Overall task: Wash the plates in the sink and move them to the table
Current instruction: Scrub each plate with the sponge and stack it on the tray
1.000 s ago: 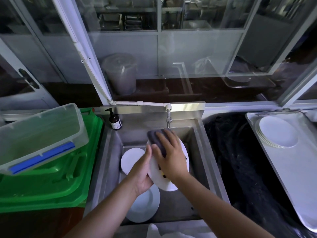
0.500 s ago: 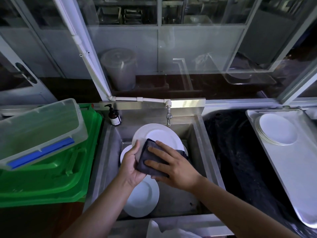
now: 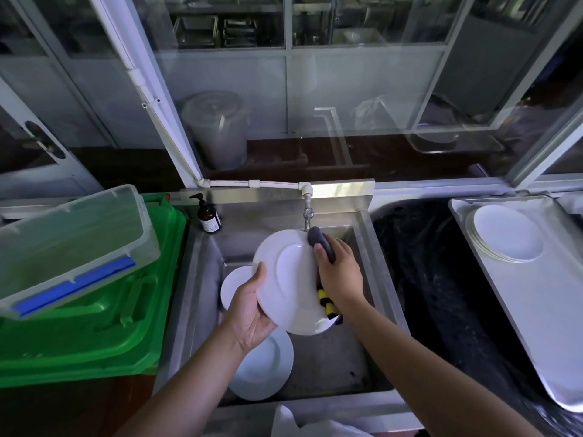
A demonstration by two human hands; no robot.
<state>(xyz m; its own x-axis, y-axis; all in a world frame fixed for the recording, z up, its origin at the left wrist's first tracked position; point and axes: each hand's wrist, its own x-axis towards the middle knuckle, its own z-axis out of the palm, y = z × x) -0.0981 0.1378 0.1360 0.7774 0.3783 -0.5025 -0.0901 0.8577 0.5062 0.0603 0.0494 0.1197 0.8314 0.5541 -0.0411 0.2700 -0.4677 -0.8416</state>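
Left hand is gripping the tilted plate by its lower-left rim over the sink. Right hand, fingers curled round a dark sponge, is working its upper-right edge; stacked plates are sitting well right on the bench.

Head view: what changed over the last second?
The right hand swept the dark sponge from the white plate's lower face up to its top right edge. The left hand kept gripping the plate's left rim. The steel sink plates and the stack on the tray stayed put.
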